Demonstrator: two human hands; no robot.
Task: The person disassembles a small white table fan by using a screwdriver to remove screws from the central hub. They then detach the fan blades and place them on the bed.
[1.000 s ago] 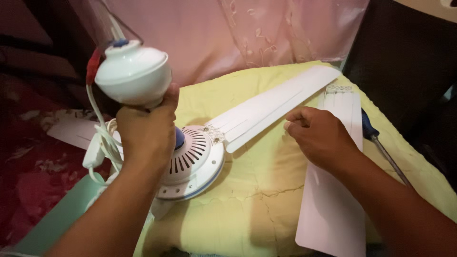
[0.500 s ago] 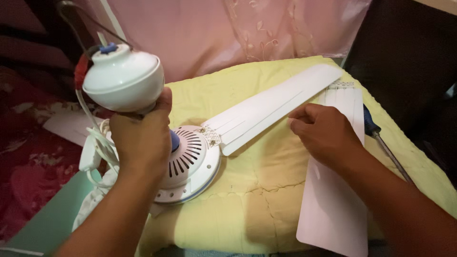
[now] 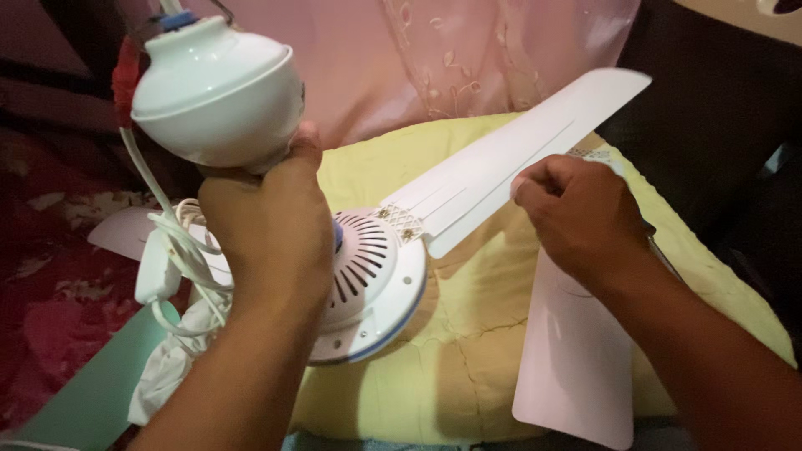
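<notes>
We're looking down at a white ceiling fan, part-dismantled, over a yellow-green cushion (image 3: 468, 367).

L hand (image 3: 267, 234): we're gripping the fan's down-rod just under the white canopy cup (image 3: 213, 88), fingers wrapped tight & pressed together round the rod, thumb up vs. the cup's underside. The rod itself is hidden inside the fist. The cup is sitting at top left, a blue cap and a red bit showing at its upper edge.

Motor housing (image 3: 376, 276): round, white, slotted vents, blue rim, tilting on edge; its lower rim is near or on the cushion, can't tell which. It's directly right of the L hand, partly covered by it.

Attached blade (image 3: 518, 159): long, white, slotted lengthwise, fixed to the housing w/ a patterned bracket, angling up toward top right, tip lifted clear of the cushion.

R hand (image 3: 585, 221): we're resting it on the blade's lower edge abt mid-length, fingers curled & close together; whether they're pinching the edge, can't tell from this angle.

Loose blade (image 3: 576, 359): white, lying flat on the cushion under the R wrist, running toward bottom right.

White cable (image 3: 180, 250) w/ inline switch is hanging left of the L hand. Pink curtain (image 3: 434, 50) is hanging behind.
</notes>
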